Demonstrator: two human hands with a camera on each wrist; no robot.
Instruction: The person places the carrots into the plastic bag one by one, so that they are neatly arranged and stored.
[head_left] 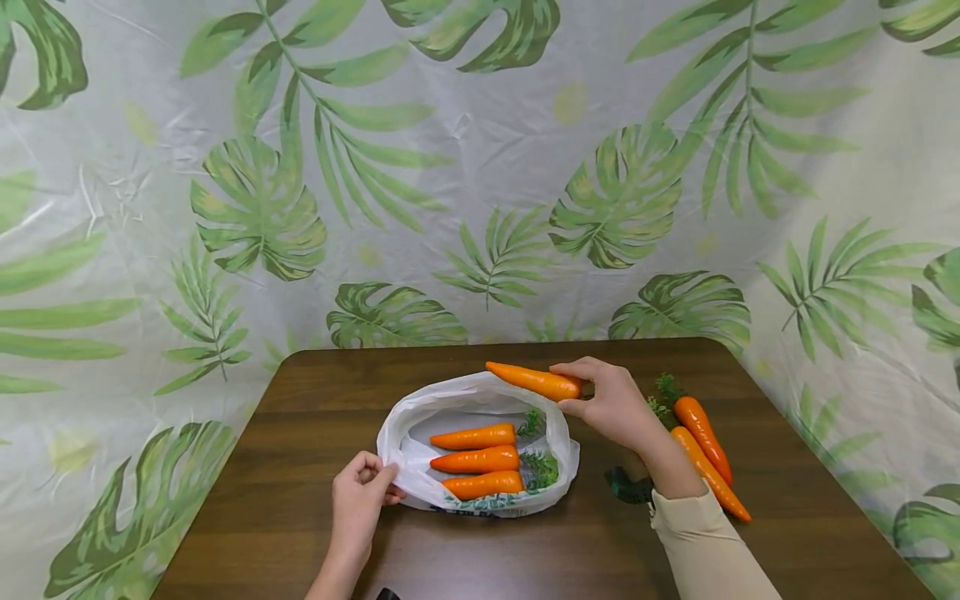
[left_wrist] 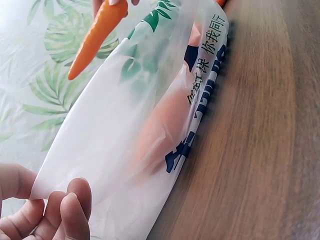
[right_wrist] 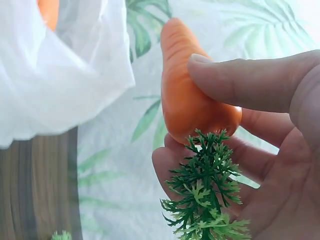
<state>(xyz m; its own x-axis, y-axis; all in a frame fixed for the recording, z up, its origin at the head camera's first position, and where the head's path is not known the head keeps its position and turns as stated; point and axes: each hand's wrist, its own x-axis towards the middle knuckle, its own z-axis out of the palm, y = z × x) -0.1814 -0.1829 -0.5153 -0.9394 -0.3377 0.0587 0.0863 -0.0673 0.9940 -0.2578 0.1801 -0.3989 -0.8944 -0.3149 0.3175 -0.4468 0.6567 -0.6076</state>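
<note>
A white plastic bag point(head_left: 405, 417) lies with its mouth wide on the table, three orange carrots point(head_left: 474, 461) with green tops side by side inside it. At the bag's left edge my left hand point(head_left: 362, 492) pinches the rim between thumb and fingers; the left wrist view shows the thin plastic point(left_wrist: 80, 150) stretched from that grip. My right hand point(head_left: 611, 404) holds another carrot point(head_left: 528, 381) by its thick end, above the bag's far right rim, tip pointing left. Its leafy green top point(right_wrist: 207, 190) hangs by the palm in the right wrist view.
Two more carrots point(head_left: 701, 433) lie on the table at the right, partly behind the right forearm. A dark object point(head_left: 628, 485), its kind unclear, sits near that wrist. The wooden table point(head_left: 300, 417) meets a leaf-patterned curtain point(head_left: 495, 167) behind.
</note>
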